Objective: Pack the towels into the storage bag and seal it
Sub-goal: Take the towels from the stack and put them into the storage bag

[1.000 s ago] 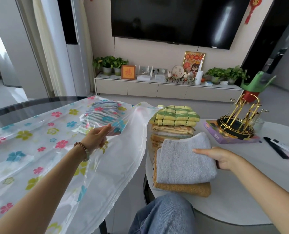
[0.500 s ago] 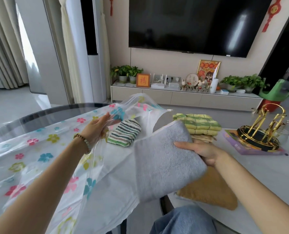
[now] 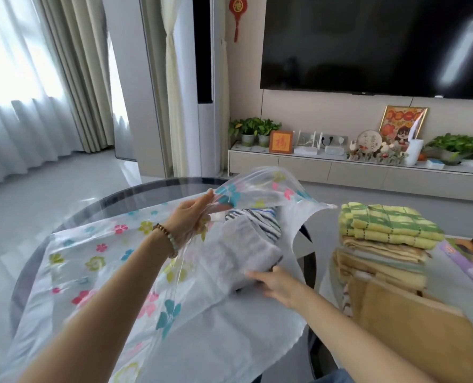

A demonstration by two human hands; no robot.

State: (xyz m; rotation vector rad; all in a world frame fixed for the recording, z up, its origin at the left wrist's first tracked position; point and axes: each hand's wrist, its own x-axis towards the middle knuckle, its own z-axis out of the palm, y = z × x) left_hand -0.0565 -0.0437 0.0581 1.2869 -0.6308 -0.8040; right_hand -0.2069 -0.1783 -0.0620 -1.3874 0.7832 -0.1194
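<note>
Storage bag (image 3: 97, 252) film veils grey towel (image 3: 246, 244), striped towel (image 3: 260, 222).

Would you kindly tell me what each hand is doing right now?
Left hand: closed, holding up the clear flower-printed plastic storage bag flap.
Right hand: closed on the folded grey towel.

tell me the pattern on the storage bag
Clear storage bag with pink, blue and yellow-green flowers; head view.

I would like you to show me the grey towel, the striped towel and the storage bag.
grey towel (image 3: 246, 250): head view, its middle, seen through the plastic.
striped towel (image 3: 263, 221): head view, its striped top.
storage bag (image 3: 91, 261): head view, flat flowered part.
</note>
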